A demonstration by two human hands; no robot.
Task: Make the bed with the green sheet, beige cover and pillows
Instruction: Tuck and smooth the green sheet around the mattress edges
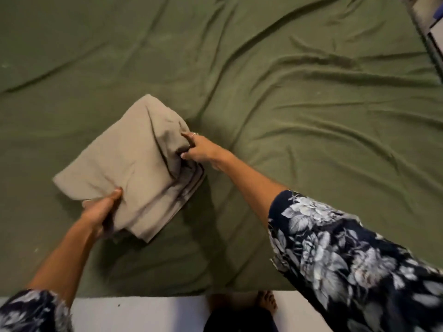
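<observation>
Head view, near to far: bare foot [267,301] is standing on the pale grey floor [134,312] at the bottom edge, right against the near side of the bed. Dark sleeves with a white floral print [347,257] are covering both upper arms; forearms are bare.

Left hand [99,210] is gripping the near-left corner of the folded beige fabric cover [127,164], thumb on top, fingers tucked underneath. Right hand [200,149] is pinching into the folded layers at the cover's right edge, index finger pointing along the fabric, ring [194,133] showing on one finger.

Cover is sitting folded as a thick, roughly square bundle, rotated diagonally, near the bed's near edge, left of centre. It is resting on the olive green bed sheet [287,92], which is lying spread over the whole mattress and wrinkling heavily to the right and beyond.

Far top-right corner: blurred pale object [429,15] off the bed, can't identify.
</observation>
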